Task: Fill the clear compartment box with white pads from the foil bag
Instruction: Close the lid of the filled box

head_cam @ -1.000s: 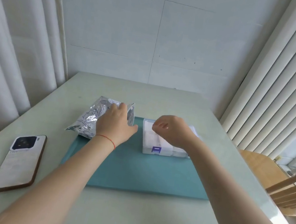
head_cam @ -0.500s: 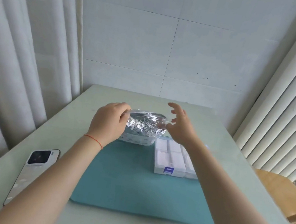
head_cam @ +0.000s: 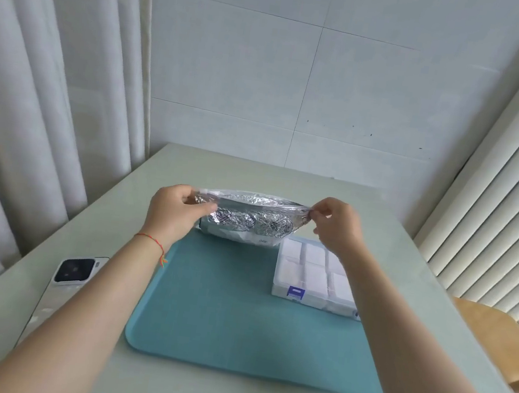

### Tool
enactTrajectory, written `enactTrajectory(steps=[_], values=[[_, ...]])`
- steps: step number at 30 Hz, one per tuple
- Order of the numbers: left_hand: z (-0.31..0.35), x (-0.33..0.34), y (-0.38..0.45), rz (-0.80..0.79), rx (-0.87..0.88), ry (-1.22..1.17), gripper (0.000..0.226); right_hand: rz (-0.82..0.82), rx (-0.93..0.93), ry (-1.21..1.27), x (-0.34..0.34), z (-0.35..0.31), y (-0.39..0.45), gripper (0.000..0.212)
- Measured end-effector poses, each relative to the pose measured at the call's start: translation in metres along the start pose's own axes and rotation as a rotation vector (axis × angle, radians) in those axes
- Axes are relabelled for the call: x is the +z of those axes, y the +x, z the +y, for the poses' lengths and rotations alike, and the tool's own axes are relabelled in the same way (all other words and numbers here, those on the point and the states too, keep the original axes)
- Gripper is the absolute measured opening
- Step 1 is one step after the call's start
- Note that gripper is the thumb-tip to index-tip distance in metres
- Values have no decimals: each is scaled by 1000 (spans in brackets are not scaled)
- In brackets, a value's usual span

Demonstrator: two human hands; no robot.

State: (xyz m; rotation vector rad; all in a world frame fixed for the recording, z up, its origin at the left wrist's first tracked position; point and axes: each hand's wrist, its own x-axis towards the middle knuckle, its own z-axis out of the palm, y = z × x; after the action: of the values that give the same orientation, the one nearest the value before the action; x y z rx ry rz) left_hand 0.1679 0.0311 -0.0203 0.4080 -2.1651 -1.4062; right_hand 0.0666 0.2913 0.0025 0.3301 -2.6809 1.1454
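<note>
The foil bag point(head_cam: 248, 218) is up off the mat point(head_cam: 235, 318), held between your two hands at the far edge of it, its bottom just touching or barely clear of the surface; which of the two cannot be told. Its mouth faces up and runs left to right, and that long line of the opening is what your next move turns on. Your left hand point(head_cam: 173, 214) pinches the left end of the mouth, thumb and fingers curled round the crinkled foil. Your right hand point(head_cam: 335, 226) pinches the right end with the fingertips, the rest of the fingers folded in. The two lips look parted a little in the middle, so the bag seems to be open or opening, though no pads can be seen inside it from here.

The box point(head_cam: 310, 275) sits on the right part of the mat, just below and to the right of the bag, under your right forearm. Its compartments already show white pads point(head_cam: 312, 271) in most of the cells you can see; the right-hand cells are hidden by your arm, so how full it is there cannot be told. Your right hand is the nearer one to the box, so it is likely the one to reach in while the left keeps hold of the bag.

A phone point(head_cam: 65, 283) lies face down on the table point(head_cam: 286, 180), well to the left of the mat. Curtains point(head_cam: 33, 100) hang on the left.
</note>
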Motion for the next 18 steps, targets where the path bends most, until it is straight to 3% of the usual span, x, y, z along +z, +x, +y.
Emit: enactTrajectory(steps=[2, 5, 8, 10, 13, 18], values=[[5, 1, -3, -16, -28, -121, 8, 1, -6, -184, -1, -4, -1, 19], [14, 7, -7, -43, -4, -162, 18, 37, -147, -318, -5, -26, -10, 27], [30, 17, -17, -110, 64, -127, 16, -40, -459, -93, -5, -65, -30, 30], [41, 24, -25, -158, 152, -56, 10, -133, -567, 16, 1, -86, -41, 24], [50, 28, -30, -178, 222, -12, 13, -112, -620, 27, 13, -95, -44, 9], [49, 26, -31, -141, 189, -97, 15, -91, -615, -36, 19, -96, -40, 6]])
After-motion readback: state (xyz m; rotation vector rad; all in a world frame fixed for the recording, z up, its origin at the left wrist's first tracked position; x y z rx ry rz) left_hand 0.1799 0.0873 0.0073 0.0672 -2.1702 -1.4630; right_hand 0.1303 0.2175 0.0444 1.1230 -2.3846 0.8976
